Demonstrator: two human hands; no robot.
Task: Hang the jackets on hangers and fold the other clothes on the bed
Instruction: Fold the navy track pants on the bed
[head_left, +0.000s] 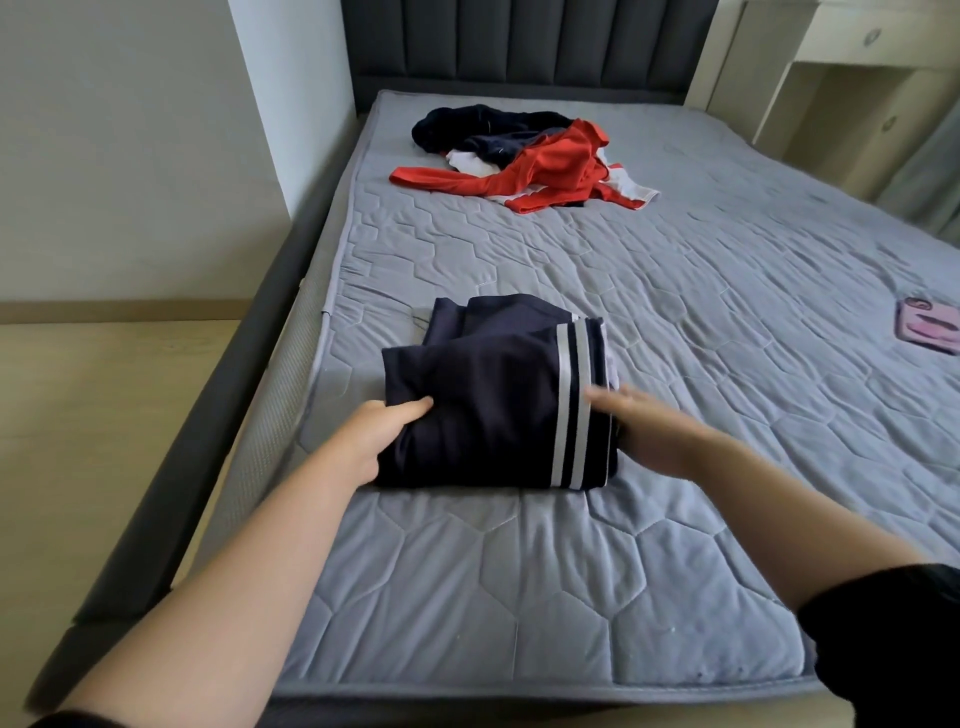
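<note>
Hands meet on a navy garment with pale side stripes, folded into a thick rectangle near the foot of the bed, close to its left edge. The left hand grips the garment's left edge, thumb on top and fingers tucked beneath, probably to keep the layers from sliding apart. The right hand, blurred, lies flat with straight fingers against the striped right edge, holding nothing; it seems to be squaring the fold. An unsorted pile of red, navy and white clothes lies well apart near the headboard, so more folding remains. Bare mattress lies open between the two and to the right. A pink object sits at the far right edge.
</note>
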